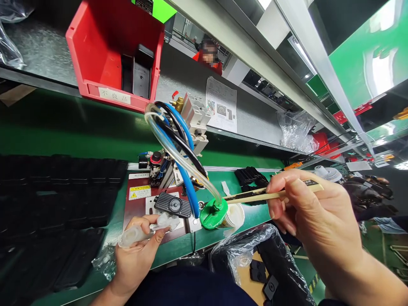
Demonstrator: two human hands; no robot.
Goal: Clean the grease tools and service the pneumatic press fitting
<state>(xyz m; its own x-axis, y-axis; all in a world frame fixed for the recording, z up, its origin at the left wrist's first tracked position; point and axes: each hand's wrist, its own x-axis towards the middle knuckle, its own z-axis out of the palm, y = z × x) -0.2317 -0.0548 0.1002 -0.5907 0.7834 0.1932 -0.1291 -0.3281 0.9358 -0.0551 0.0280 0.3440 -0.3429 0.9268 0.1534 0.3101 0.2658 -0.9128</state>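
My left hand (pixel 140 248) is closed around a translucent plastic tube (pixel 132 236), its wide end toward me. At its fingertips is a whitish translucent piece (pixel 167 222) whose kind I cannot make out. My right hand (pixel 314 212) grips a pair of wooden chopsticks (pixel 274 194) with dark printing, pointing left. Their tips reach a green cap (pixel 214 213) on the end of a clear hose (pixel 191 163); whether they touch it is unclear. Behind the cap, an open tub (pixel 235 216) with white contents is partly hidden. A black ribbed part (pixel 174 205) sits on the fixture.
A bench machine (pixel 191 123) with blue and black hoses stands ahead. Black parts (pixel 60 191) fill the left side. A red bin (pixel 114 95) rests on the shelf. Below right is a plastic-lined box (pixel 245 274) with black parts. A person (pixel 208 57) is beyond the shelf.
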